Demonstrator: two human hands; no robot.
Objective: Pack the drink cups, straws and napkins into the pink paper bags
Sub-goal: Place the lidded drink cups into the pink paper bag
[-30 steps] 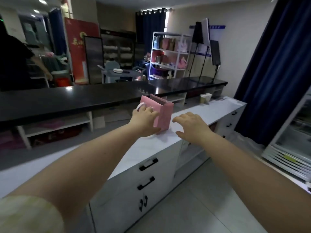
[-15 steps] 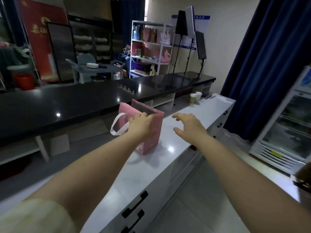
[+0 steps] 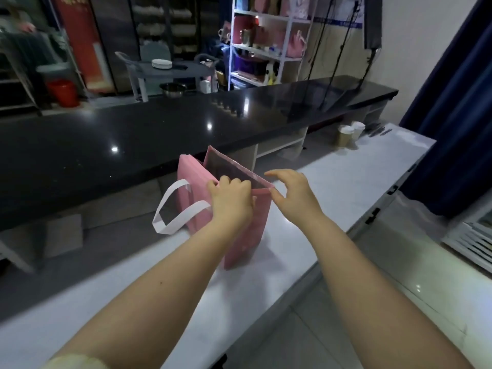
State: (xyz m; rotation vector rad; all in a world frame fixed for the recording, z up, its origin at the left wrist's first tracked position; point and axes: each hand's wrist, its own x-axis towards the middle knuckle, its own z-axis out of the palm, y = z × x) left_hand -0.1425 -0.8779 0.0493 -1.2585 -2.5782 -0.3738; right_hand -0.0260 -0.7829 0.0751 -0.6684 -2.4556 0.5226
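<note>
Pink paper bag (image 3: 247, 235) stands open on the middle of the counter (image 3: 346, 182). Left hand (image 3: 231, 201) pinches its near rim; right hand (image 3: 292, 193) is spread beside its corner. Cups (image 3: 348, 134) sit at the far end. A hard tug could tip the bag over.

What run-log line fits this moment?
opening pink bag | left hand: grips bag rim | right hand: open at bag corner | cups: far end of counter

Dim, soft-focus, wide-angle warp; glare on black counter (image 3: 159, 134)
</note>
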